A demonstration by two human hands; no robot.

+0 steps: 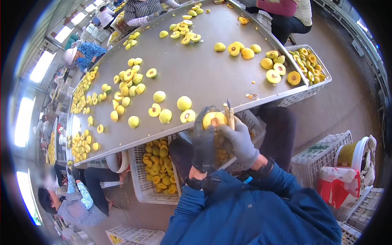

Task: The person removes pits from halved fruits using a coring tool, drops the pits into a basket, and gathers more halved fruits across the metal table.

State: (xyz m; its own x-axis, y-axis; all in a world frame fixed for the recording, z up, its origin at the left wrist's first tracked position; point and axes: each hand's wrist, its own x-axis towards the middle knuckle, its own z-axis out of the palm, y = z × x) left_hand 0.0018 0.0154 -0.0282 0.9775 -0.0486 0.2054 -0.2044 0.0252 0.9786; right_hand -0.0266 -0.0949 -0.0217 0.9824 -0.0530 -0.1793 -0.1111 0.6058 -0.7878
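Observation:
My left hand (203, 141), in a dark grey glove, is closed around a yellow peach half (214, 119), its cut face with the brown pit hollow turned up. My right hand (241, 141), in a lighter grey glove, grips a thin wooden-handled tool (230, 116) with a dark tip pointing away from me. The right fingers touch the near side of the peach half. Both hands are above my lap, just off the near edge of the metal table (179, 61). A cut peach (188, 116) lies on the table close to my left hand.
Peach halves (130, 77) are scattered in groups over the table. A white crate of peach halves (159, 165) stands below its edge on the left, another crate (308, 65) at the right corner. Crates (320, 157) and a red bag (339, 183) are at right. Other people work around the table.

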